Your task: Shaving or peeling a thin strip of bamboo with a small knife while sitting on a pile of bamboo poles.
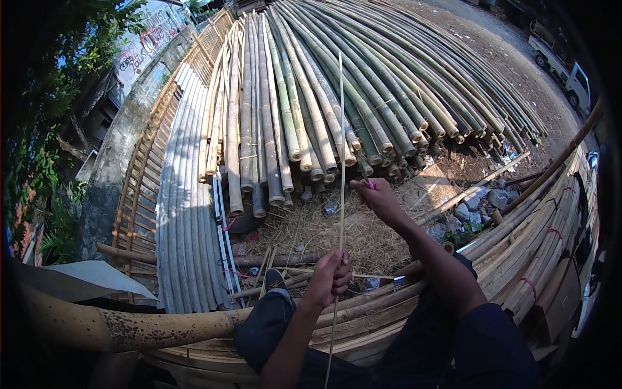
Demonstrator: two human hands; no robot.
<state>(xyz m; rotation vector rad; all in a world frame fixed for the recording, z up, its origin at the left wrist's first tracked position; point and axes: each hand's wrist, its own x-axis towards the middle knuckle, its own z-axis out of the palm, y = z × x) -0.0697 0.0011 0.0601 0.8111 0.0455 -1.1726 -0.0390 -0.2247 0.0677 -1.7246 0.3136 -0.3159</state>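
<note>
My left hand (329,280) is closed around a long, thin bamboo strip (342,129), which stands nearly upright before me. Its top reaches up in front of the bamboo poles, and its lower end runs down past my lap. To the right of the strip, my right hand (379,200) is closed on a small pink-handled tool (370,185). A narrow tip seems to stick up from that fist, too small to make out well. The right fist is apart from the strip.
Stacked bamboo poles (317,133) fill the space ahead, cut ends toward me. Corrugated sheets (184,194) and a bamboo fence (139,201) line the left. Split bamboo bundles (544,249) lie at right, near rubble (476,207). A thick bamboo pole (168,329) crosses low left. A truck (573,81) stands far right.
</note>
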